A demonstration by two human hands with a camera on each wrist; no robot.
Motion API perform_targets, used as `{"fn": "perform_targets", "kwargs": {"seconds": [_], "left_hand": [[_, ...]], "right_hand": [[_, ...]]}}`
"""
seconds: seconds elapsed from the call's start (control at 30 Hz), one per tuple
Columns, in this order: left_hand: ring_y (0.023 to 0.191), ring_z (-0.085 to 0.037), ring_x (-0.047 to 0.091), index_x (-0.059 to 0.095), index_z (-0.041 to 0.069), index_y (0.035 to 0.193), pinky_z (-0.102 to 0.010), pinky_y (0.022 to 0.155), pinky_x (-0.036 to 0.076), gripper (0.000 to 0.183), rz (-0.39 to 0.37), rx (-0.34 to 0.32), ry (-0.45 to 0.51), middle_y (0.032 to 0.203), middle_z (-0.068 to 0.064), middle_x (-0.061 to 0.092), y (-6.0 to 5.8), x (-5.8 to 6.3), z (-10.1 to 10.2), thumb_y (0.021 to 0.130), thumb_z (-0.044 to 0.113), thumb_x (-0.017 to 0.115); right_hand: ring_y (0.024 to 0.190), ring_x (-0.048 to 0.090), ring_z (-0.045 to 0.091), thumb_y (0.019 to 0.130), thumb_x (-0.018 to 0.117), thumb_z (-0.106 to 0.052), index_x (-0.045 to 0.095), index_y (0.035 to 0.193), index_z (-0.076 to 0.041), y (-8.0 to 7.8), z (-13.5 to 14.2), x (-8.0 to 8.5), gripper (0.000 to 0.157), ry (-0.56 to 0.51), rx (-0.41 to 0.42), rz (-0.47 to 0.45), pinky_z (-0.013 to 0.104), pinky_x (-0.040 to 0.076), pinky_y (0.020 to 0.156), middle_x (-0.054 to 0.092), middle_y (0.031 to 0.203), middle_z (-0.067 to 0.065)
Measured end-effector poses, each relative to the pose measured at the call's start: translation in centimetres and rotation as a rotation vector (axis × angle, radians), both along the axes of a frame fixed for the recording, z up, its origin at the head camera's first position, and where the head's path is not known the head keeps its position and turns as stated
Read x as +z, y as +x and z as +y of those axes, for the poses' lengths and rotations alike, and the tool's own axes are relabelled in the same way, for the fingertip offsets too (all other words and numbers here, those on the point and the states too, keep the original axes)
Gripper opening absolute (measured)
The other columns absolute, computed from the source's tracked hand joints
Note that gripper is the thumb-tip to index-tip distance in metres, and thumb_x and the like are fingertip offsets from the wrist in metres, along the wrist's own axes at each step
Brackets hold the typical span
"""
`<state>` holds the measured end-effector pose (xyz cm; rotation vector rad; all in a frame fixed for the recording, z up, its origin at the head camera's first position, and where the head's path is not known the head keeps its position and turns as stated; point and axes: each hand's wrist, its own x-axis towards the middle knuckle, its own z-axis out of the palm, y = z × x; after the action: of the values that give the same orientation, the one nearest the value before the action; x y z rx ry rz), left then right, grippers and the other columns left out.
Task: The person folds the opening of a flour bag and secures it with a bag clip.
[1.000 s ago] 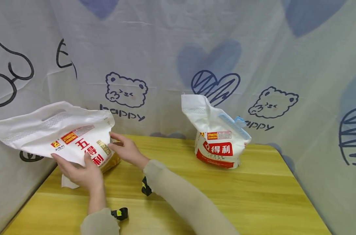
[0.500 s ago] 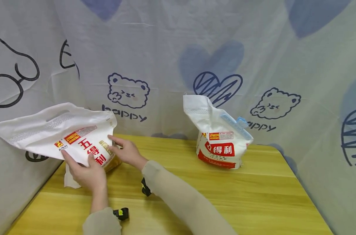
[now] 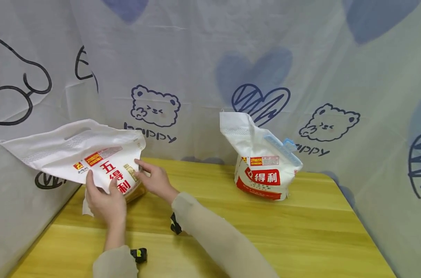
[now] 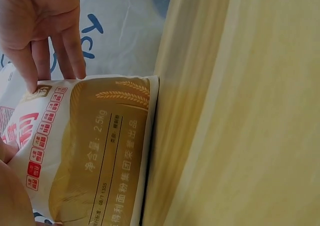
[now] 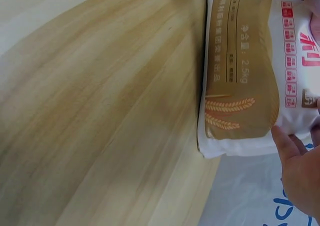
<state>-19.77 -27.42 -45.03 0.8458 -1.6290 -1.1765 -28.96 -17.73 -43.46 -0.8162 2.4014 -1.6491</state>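
A white flour bag (image 3: 92, 146) with red lettering stands at the table's left, its loose top flopped over to the left. My left hand (image 3: 107, 204) holds its near left side, thumb on the printed front. On the opposite side, my right hand (image 3: 156, 183) grips the bag's edge, with the thumb on the front and fingers partly hidden behind. In the left wrist view the bag's brown lower panel (image 4: 110, 136) with wheat ears shows, its bottom edge along the table. The right wrist view shows my right fingers (image 5: 287, 148) at the bag's side.
A second white flour bag (image 3: 260, 173) stands at the back right, its top folded and held by a blue bag clip (image 3: 283, 148). The wooden table (image 3: 203, 208) ends at a printed curtain (image 3: 196, 77) behind and at both sides.
My left fingers have slid right along the bag, closer in to its side. The bag's floppy top tip has come into view as the head view turned slightly left. The right hand keeps its place.
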Motion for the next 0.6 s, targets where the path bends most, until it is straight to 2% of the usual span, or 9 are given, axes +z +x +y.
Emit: {"fn": "perform_targets", "kwargs": {"seconds": [0.1, 0.23, 0.3, 0.47, 0.53, 0.6], "left_hand": [[0.142, -0.033, 0.046, 0.040, 0.028, 0.160, -0.050, 0.120, 0.033, 0.071, 0.005, -0.025, -0.024, 0.155, -0.011, 0.050, -0.1, 0.0, 0.1, 0.098, 0.016, 0.072], [0.140, -0.036, 0.047, 0.039, 0.025, 0.161, -0.051, 0.119, 0.036, 0.073, 0.009, -0.072, -0.032, 0.153, -0.015, 0.050, -0.3, 0.0, 0.5, 0.097, 0.012, 0.073], [0.139, -0.037, 0.048, 0.039, 0.024, 0.161, -0.053, 0.118, 0.036, 0.074, 0.001, -0.085, -0.042, 0.152, -0.016, 0.051, -0.4, -0.1, 0.6, 0.097, 0.011, 0.073], [0.135, -0.041, 0.051, 0.043, 0.023, 0.158, -0.059, 0.112, 0.037, 0.071, -0.013, -0.106, -0.095, 0.148, -0.019, 0.055, -0.9, -0.4, 0.9, 0.095, 0.012, 0.075], [0.134, -0.042, 0.052, 0.045, 0.022, 0.157, -0.061, 0.110, 0.038, 0.070, -0.013, -0.117, -0.117, 0.147, -0.020, 0.056, -1.2, -0.5, 1.0, 0.094, 0.013, 0.076], [0.133, -0.043, 0.053, 0.046, 0.021, 0.156, -0.062, 0.108, 0.040, 0.070, -0.012, -0.131, -0.130, 0.146, -0.021, 0.057, -1.4, -0.6, 1.0, 0.094, 0.012, 0.077]], "right_hand": [[0.129, 0.059, 0.009, 0.101, 0.070, -0.023, 0.062, 0.145, -0.034, 0.1, 0.3, 0.0, 0.046, 0.003, -0.030, 0.014, 0.020, 0.054, 0.091, 0.063, 0.144, -0.002], [0.127, 0.060, 0.007, 0.102, 0.070, -0.022, 0.062, 0.145, -0.032, 0.1, 0.9, -0.3, 0.046, -0.009, -0.051, 0.022, 0.019, 0.054, 0.084, 0.061, 0.146, -0.002], [0.132, 0.057, 0.008, 0.102, 0.070, -0.022, 0.062, 0.146, -0.032, 0.1, 1.3, -0.3, 0.046, -0.015, -0.058, 0.024, 0.016, 0.052, 0.082, 0.061, 0.146, -0.002], [0.131, 0.059, 0.012, 0.102, 0.069, -0.022, 0.062, 0.145, -0.031, -0.2, 2.1, -0.4, 0.045, -0.033, -0.085, 0.012, 0.017, 0.050, 0.063, 0.060, 0.147, -0.002], [0.130, 0.060, 0.012, 0.102, 0.070, -0.022, 0.062, 0.145, -0.031, -0.2, 2.4, -0.4, 0.045, -0.036, -0.106, 0.010, 0.018, 0.052, 0.068, 0.061, 0.146, -0.002], [0.132, 0.059, 0.013, 0.101, 0.071, -0.023, 0.063, 0.144, -0.031, -0.3, 2.7, -0.5, 0.044, -0.043, -0.131, 0.010, 0.018, 0.055, 0.081, 0.062, 0.145, 0.000]]}}
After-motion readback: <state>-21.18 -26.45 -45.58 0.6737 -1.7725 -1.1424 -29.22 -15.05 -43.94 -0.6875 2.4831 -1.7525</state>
